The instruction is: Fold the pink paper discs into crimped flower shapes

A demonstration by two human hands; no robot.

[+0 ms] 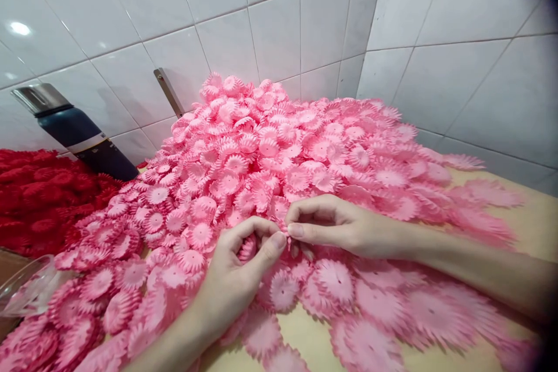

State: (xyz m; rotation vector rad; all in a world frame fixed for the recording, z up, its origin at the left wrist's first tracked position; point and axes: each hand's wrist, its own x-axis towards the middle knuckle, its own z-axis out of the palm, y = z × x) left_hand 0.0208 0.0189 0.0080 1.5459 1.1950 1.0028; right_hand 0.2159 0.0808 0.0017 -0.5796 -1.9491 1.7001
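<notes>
My left hand [242,264] is closed low over the pile, its thumb and forefinger pinched together. A curled pink petal disc [247,248] shows in the gap between them. My right hand [335,226] comes from the right, also pinching, and its fingertips meet those of the left. A small pink bit of petal edge [288,233] shows between the two sets of fingertips; most of it is hidden. Around both hands lies a large heap of pink petal discs [265,148], with frilled edges and, on some, a small hole in the middle.
At the left stand a dark blue bottle [89,139] with a metal cap, leaning in view, and a heap of red petal discs [39,197]. A clear plastic container [28,288] lies lower left. A metal strip [168,92] rests near the tiled wall [270,29]. Yellowish tabletop [305,337] shows in front.
</notes>
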